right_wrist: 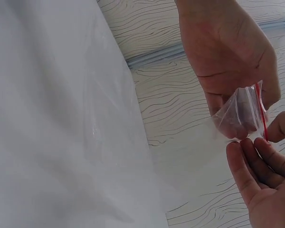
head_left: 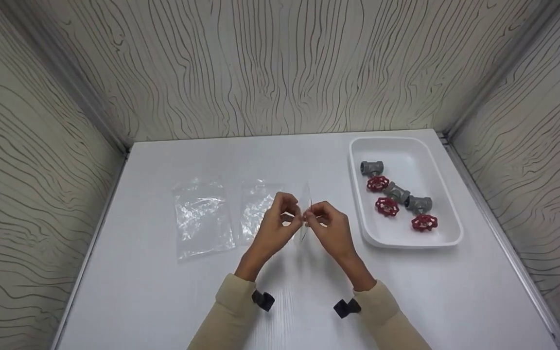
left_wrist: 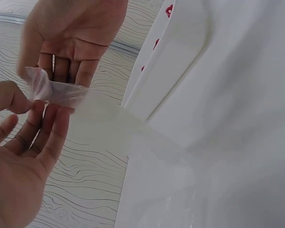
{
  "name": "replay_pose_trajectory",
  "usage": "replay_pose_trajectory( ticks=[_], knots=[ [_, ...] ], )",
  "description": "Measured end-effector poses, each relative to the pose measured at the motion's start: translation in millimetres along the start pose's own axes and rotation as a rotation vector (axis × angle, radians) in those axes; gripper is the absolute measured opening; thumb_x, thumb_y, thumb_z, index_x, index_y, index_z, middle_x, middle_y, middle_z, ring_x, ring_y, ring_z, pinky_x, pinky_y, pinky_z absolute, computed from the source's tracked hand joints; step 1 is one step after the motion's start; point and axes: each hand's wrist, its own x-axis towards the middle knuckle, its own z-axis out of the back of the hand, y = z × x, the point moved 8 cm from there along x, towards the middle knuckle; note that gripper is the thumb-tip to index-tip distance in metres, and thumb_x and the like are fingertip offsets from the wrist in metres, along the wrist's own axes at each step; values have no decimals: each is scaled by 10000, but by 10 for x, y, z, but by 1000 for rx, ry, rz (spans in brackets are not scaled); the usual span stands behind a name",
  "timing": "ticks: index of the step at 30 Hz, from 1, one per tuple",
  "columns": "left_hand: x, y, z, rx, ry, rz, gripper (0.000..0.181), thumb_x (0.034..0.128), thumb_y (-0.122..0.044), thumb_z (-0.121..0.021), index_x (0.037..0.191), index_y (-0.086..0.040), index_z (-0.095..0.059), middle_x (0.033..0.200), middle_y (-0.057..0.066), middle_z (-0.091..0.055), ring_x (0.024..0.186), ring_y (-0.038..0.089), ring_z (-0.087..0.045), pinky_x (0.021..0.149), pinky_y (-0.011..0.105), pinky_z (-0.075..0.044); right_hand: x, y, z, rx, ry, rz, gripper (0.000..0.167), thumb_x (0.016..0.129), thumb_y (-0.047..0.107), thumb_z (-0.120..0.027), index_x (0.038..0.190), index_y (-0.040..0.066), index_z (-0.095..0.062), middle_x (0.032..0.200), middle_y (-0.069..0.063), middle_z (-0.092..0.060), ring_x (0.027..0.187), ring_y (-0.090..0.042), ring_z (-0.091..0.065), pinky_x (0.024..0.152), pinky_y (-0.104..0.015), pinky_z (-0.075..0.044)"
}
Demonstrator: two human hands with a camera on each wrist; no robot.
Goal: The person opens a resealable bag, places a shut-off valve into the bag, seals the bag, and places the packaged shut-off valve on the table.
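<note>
Gripping with left hand [head_left: 276, 221] and right hand [head_left: 331, 231] at once, with thumbs and fingertips curled in to pinch a clear zip bag [right_wrist: 240, 114] by its end, raised above the table [head_left: 163, 301] directly between both hands. Seen almost edge-on from the head.

Probably at the step of working the bag's mouth apart near the red seal strip [right_wrist: 262, 114]; cannot tell whether parted yet. Calling next, by the look of it, for a light rub or peel of the two layers, then a wider spread of the fingertips, without tearing the lip.

Made of thin, glossy film, limp and crinkled where pinched, almost vanishing against white farther down. Just left of the left hand, and partly covered by it in the head view, see a flat clear bag [head_left: 254, 209]; farther left, see a larger-looking bag [head_left: 204, 226], likewise rectangular, wrinkled and flecked with glare.

To the right of the right hand, note a smooth white tray [head_left: 416, 165] with rounded corners and raised rim, holding three grey tee-shaped fittings [head_left: 397, 193], dull and pipe-like, with scalloped red handwheels [head_left: 387, 206]. Beyond both hands, note a pale wall panel [head_left: 270, 68] patterned with dark, wavy wood grain.
</note>
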Motion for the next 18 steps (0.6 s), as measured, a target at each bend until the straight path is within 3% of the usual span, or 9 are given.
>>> replay_pose_trajectory(
  ticks=[6, 10, 14, 18],
  knots=[
    [-26, -12, -2, 107, 26, -55, 236, 1029, -3, -559, 1114, -120, -745, 1082, 26, -709, 998, 140, -693, 872, 304, -625, 5, -47, 16, 6, -2, -19, 79, 1011, -52, -651, 1022, -14, -720, 967, -138, -756, 825, -144, -751, 743, -264, -647],
    [-30, -32, -3, 152, 51, -86, 288, 1008, 41, -536, 1126, -117, -747, 1088, 24, -710, 1011, 155, -694, 876, 327, -621, 5, -72, 41, 16, -17, -21, 73, 1023, -21, -654, 1010, -12, -726, 938, -143, -767, 777, -189, -746, 702, -293, -643],
    [-33, -41, -15, 193, 85, -123, 245, 987, 40, -616, 1162, -93, -724, 1128, 56, -685, 1048, 185, -688, 880, 370, -641, 8, -75, 69, 30, -39, -18, 64, 1024, 2, -669, 1010, -25, -725, 934, -156, -768, 773, -159, -738, 704, -293, -642],
    [-42, -32, -22, 247, 110, -137, 161, 995, -82, -731, 1152, -108, -712, 1200, 44, -644, 1130, 182, -657, 913, 352, -640, 2, -73, 88, 36, -46, -25, 48, 1019, 20, -690, 1016, -17, -719, 941, -151, -760, 803, -101, -734, 725, -233, -634]
  ],
)
